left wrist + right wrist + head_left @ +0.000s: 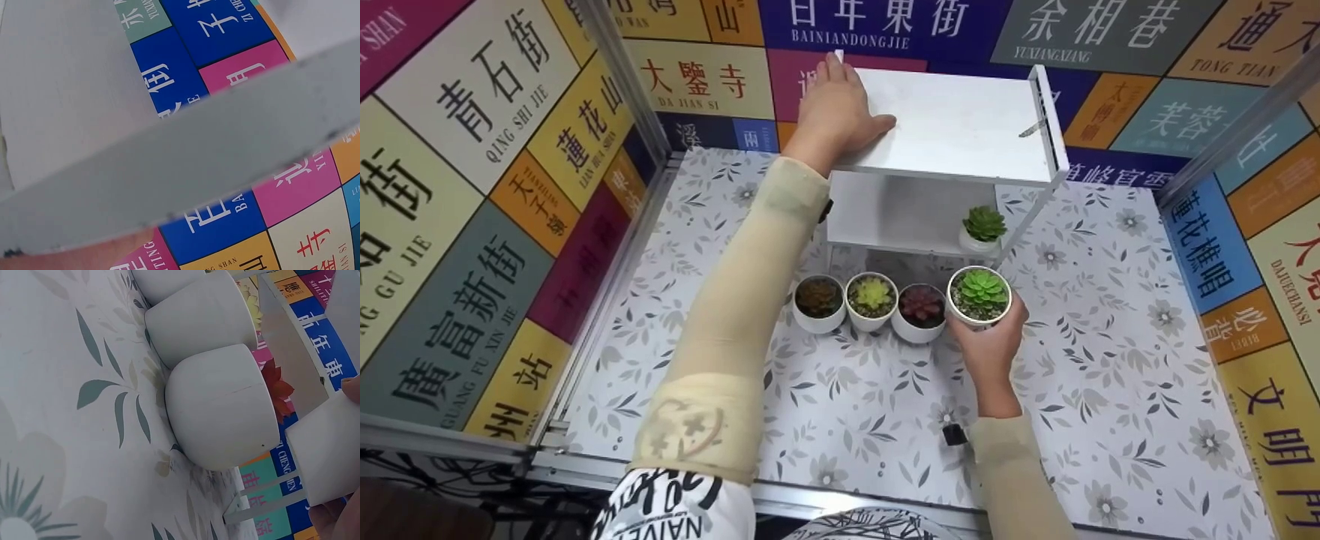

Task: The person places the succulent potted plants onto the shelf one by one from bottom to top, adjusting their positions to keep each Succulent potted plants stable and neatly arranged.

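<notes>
My right hand (pixel 990 345) grips a white pot with a bright green succulent (pixel 981 294), in front of the shelf's right end. The right wrist view shows fingertips on that white pot (pixel 329 444). My left hand (pixel 836 109) holds the upper left end of a white two-tier shelf (pixel 945 124), thumb spread over the top board. A grey-white side board (pixel 185 152) fills much of the left wrist view, with little of the hand showing. On the lower tier, at the right, sits a darker green potted succulent (pixel 982 229).
Before the shelf stand a brown potted succulent (pixel 819 300), a yellow-green one (pixel 872 300) and a dark red one (pixel 921 311), side by side. The table (pixel 840 420) has a leaf-patterned cover. Sign-printed walls (pixel 697 82) enclose its back and sides.
</notes>
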The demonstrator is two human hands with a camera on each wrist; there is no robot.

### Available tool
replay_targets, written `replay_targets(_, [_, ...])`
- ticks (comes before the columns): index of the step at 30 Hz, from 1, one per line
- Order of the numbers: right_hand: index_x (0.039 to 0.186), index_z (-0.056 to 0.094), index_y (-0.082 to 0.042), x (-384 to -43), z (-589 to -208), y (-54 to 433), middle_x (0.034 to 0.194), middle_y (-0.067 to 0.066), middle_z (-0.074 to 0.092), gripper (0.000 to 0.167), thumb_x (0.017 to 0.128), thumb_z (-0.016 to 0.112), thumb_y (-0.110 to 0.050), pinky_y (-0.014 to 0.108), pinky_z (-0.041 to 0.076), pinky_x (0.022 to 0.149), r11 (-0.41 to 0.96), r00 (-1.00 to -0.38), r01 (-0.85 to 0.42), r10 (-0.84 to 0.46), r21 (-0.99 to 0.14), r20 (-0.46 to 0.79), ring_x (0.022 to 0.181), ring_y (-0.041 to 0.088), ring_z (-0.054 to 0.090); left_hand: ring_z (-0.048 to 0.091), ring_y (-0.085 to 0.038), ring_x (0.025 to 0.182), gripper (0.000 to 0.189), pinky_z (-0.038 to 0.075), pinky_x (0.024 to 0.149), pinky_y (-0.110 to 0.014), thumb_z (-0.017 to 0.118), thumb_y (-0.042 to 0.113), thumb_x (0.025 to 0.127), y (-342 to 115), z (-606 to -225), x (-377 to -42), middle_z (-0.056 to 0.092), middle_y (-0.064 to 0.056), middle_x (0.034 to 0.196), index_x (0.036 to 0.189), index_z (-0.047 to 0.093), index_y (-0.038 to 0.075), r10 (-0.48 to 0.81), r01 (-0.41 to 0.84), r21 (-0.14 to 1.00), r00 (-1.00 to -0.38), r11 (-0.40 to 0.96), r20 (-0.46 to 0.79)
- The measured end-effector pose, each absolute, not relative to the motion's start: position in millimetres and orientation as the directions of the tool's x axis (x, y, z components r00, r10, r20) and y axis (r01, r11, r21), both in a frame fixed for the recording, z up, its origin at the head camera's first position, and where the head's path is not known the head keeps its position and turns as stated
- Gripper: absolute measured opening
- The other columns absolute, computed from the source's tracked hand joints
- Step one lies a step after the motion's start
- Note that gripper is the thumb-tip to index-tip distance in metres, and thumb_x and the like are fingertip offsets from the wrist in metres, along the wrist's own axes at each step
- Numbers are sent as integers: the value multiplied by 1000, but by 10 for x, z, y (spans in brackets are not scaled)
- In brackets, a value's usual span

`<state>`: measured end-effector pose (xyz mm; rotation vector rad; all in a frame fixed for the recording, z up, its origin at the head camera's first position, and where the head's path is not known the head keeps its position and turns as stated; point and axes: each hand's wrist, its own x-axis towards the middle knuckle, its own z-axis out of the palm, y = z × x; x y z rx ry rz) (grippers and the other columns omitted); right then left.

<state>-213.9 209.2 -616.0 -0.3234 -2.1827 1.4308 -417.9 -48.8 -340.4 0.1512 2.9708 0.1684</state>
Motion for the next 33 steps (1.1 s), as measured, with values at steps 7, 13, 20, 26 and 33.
replay_targets(7, [150,49,-3,-2168,-6110,2047,147,19,53,95,70,97,-15,50,40,123,410,-842,-108,447,-906,303,138,31,50,-4,-37,167,115,1,138,-45,42,77,100,-490,-3404,-4168,-13,-25,176,167,-5,-5,106,87,130,-983,988,-148])
replay_targets(13, [151,47,-3,-2179,-6073,2005,148,19,53,96,70,97,-16,50,40,122,395,-854,-109,432,-912,289,139,31,52,-4,-37,167,114,0,138,-45,39,77,101,-485,-3392,-4166,-13,-25,176,167,-6,-4,109,90,119,-981,989,-159])
replay_targets(20, [151,47,-1,-2198,-6029,1941,147,20,55,96,71,96,-19,53,42,120,424,-852,-124,417,-897,315,138,34,53,-6,-37,167,115,0,138,-46,38,78,100,-495,-3375,-4164,-15,-26,175,166,-8,-5,112,92,114,-977,989,-182])
replay_targets(26, [149,50,-3,-2197,-6003,1872,144,20,57,95,69,97,-23,57,42,117,443,-857,-124,404,-888,321,135,36,53,-5,-38,167,114,0,138,-47,38,77,101,-502,-3385,-4155,-16,-26,175,166,-8,-5,111,90,117,-978,989,-178])
replay_targets(33, [150,47,-1,-2182,-5933,1795,146,20,55,97,70,97,-21,55,41,120,406,-865,-132,398,-904,305,136,35,53,-5,-38,167,114,0,138,-47,38,77,101,-499,-3388,-4156,-15,-26,175,166,-7,-5,117,97,123,-979,988,-168])
